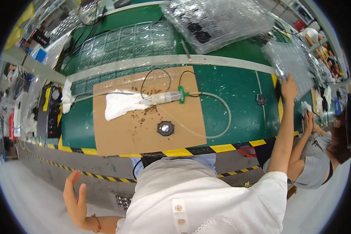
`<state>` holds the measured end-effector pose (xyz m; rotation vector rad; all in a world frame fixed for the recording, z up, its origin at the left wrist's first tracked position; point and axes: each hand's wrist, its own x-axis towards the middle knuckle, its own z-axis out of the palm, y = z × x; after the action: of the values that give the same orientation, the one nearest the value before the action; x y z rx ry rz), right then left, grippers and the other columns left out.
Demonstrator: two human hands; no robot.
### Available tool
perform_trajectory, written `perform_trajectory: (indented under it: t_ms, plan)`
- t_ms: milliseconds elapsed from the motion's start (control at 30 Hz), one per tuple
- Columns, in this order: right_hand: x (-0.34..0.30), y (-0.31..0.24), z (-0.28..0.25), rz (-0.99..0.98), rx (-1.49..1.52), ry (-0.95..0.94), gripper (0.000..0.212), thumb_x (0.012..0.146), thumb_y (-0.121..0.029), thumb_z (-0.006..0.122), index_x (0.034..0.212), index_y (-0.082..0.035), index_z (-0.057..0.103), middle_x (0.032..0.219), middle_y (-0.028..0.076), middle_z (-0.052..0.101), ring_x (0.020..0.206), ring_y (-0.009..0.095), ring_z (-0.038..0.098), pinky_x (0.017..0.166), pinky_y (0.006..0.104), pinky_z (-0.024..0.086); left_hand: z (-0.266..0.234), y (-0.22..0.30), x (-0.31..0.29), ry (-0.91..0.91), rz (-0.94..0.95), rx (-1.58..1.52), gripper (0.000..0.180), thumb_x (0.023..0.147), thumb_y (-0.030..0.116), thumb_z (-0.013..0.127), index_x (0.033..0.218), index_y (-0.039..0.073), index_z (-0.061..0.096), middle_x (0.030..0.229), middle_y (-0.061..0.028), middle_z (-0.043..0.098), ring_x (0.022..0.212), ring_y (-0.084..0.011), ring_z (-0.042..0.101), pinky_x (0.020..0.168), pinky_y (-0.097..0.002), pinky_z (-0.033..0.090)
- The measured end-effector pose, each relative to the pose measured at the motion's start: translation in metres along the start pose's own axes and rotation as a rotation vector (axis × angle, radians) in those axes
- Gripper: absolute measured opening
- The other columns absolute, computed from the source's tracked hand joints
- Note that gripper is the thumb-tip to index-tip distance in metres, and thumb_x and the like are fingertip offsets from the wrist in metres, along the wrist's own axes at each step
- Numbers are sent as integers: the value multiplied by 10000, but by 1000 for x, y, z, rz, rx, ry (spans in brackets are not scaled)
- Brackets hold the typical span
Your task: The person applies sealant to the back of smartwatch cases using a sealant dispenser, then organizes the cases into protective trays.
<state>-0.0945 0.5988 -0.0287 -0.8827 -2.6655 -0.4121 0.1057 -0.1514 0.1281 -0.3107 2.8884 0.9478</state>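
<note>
Reach to the tray (285, 58) seemed my step, left hand (75, 199) apart, right hand (289, 89) I couldn't tell, a light pinch needed next.

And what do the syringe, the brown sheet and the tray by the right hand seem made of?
Syringe: probably plastic, smooth, barrel translucent.
Brown sheet: likely cardboard, matte, tan under dark spots.
Tray by the right hand: seemingly thin plastic, glossy, see-through with glints.

Torso: white short-sleeved fabric shirt (152, 195)
Front: two round pale buttons (178, 207), white scalloped trim (215, 220)
Left wrist: thin reddish bracelet (98, 223)
Legs: light-blue cloth (203, 160)
</note>
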Motion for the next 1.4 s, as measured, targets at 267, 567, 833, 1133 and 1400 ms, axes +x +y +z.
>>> perform_trajectory:
  t_ms: [267,567,833,1133,1400]
  plan:
    - [-43,-51,-31,-36,694,236,587,812,-285,594,1272,18,392,1262,214,452,1179,324,436,975,398,337,30,-48,-8,79,-123,-137,257,885,69,476,1114,-41,518,1039,-141,598,960,-204,563,878,-296,410]
    - [-27,-254,-80,562,2244,-933,1160,692,-407,745,1347,108,-63,1386,331,129,1312,409,171,1073,440,203,19,-21,30,643,542,49,204,893,3,434,1033,-58,569,952,-157,624,845,-217,603,789,-301,463]
    - [-1,-306,-57,674,2295,-818,608,702,-221,712,1203,-58,409,1204,143,456,1082,299,456,944,451,355,24,-65,-31,744,-46,-136,295,927,161,473,1142,-39,509,1083,-175,594,963,-248,591,833,-320,466]
    - [-3,-326,-46,634,2420,-765,400,689,-152,649,1059,-81,514,1021,84,565,929,282,552,795,504,442,17,-92,-11,631,-120,-70,279,942,142,431,1170,-10,482,1056,-171,603,941,-226,597,838,-306,468]
    - [8,-321,-30,759,2444,-560,329,654,-70,638,956,-43,511,888,74,537,828,268,568,699,477,472,23,-99,0,597,-76,-135,271,939,145,444,1151,-11,510,1017,-172,610,918,-215,594,827,-305,475]
